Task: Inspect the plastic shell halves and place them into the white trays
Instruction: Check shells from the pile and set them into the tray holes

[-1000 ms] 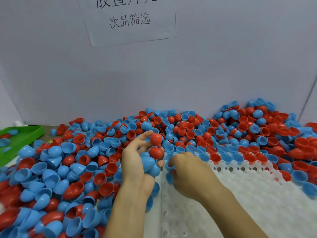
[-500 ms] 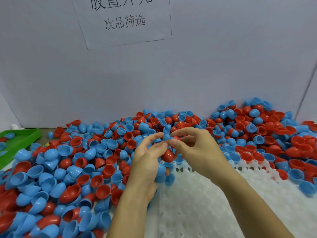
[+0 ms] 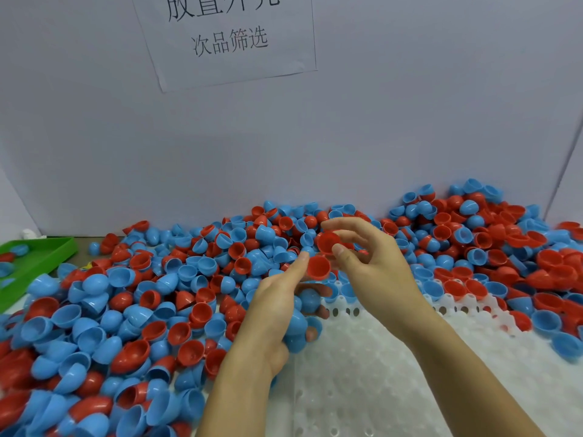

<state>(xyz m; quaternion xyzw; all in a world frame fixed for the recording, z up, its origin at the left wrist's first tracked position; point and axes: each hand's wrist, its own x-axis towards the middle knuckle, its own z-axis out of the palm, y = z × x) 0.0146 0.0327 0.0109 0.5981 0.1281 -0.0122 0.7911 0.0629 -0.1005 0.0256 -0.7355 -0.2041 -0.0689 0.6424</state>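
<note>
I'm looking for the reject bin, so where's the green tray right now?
In the head view the green tray sits at the far left edge, against the grey wall, beside the shell pile.

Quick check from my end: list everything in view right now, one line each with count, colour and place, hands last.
shell halves: too many to count, red and blue, heaped loose from left edge to right edge along the wall.
white tray: one seen, white with rows of holes, bottom right, far edge partly under the heap.
green tray: one, green, far left, a few halves in it.
paper sign: one, white with black characters, on the wall at top.
wall: grey, behind the heap.
red half: one, red, pinched in the right hand.
second red half: one, red, at the left fingertips.
blue halves: several, blue, cupped in the left palm.
left hand: centre.
right hand: right of centre.
</note>
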